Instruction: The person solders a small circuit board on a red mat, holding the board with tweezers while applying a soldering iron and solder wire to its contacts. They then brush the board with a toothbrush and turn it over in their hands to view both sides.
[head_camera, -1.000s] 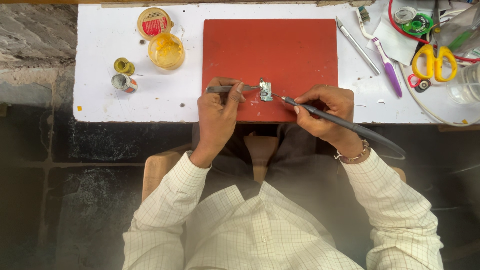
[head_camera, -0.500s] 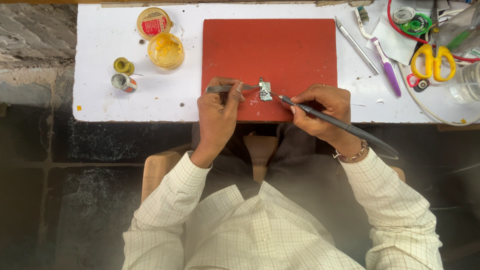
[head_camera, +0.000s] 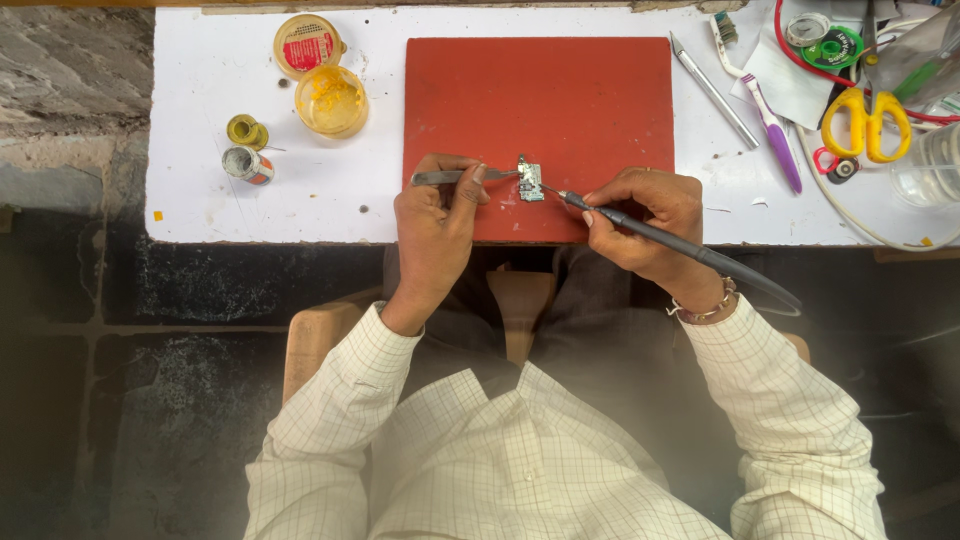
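- Circuit board (head_camera: 530, 181), tiny one, sits on the red mat (head_camera: 600, 90)
- left hand (head_camera: 437, 225) fingers pinch tweezers (head_camera: 455, 177) touching it
- right hand (head_camera: 645, 220) fingers wrapped round soldering iron (head_camera: 680, 246), tip at the board

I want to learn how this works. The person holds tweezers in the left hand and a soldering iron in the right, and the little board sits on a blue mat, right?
Not quite: the mat is red, not blue, as the head view shows. The left hand does hold the tweezers, the right hand the soldering iron, and the little board sits on that mat.
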